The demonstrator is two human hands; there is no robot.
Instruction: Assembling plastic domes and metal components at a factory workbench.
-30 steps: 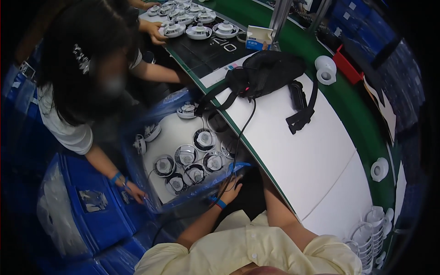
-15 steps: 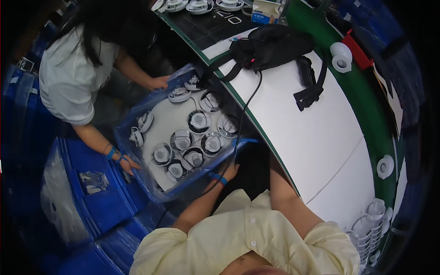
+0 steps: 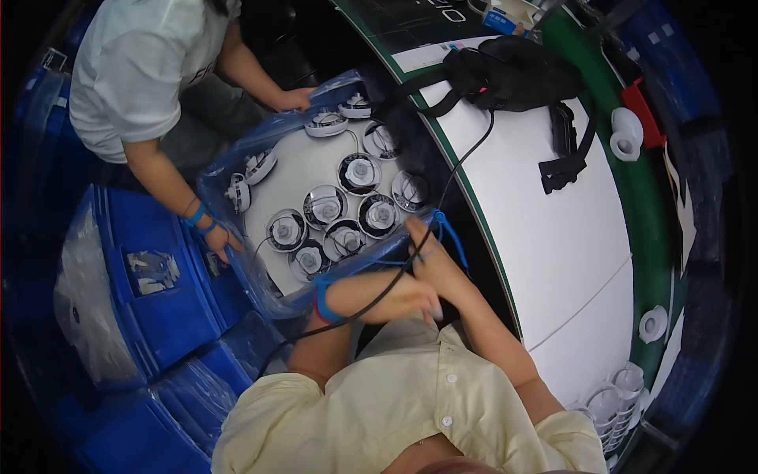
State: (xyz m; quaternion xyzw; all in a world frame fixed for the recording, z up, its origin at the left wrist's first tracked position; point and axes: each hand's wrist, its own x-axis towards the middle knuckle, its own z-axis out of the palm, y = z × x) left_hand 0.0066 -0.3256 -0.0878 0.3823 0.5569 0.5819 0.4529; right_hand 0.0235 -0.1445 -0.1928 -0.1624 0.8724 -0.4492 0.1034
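A blue bin (image 3: 237, 207) lined with clear plastic holds several round white and black devices (image 3: 359, 172) on a white sheet. My right hand (image 3: 426, 254) rests on the bin's near right corner, fingers at its plastic rim. My left hand (image 3: 395, 299), with a blue wristband, lies just below that corner, its fingers against my right wrist. A black cable (image 3: 442, 197) runs from the black bag over both my hands. A co-worker in a white shirt holds the bin's far side with one hand (image 3: 294, 99) and its left edge with the other hand (image 3: 218, 239).
A white curved table (image 3: 545, 237) with a green border sits to the right, with a black strap bag (image 3: 517, 75) on it and white round parts (image 3: 628, 130) along its rim. Stacked blue crates (image 3: 150, 316) wrapped in plastic stand at the lower left.
The bin has come closer and shifted right, toward me. My left hand has left the bin's near edge and moved against my right wrist. The co-worker has leaned further over the bin.
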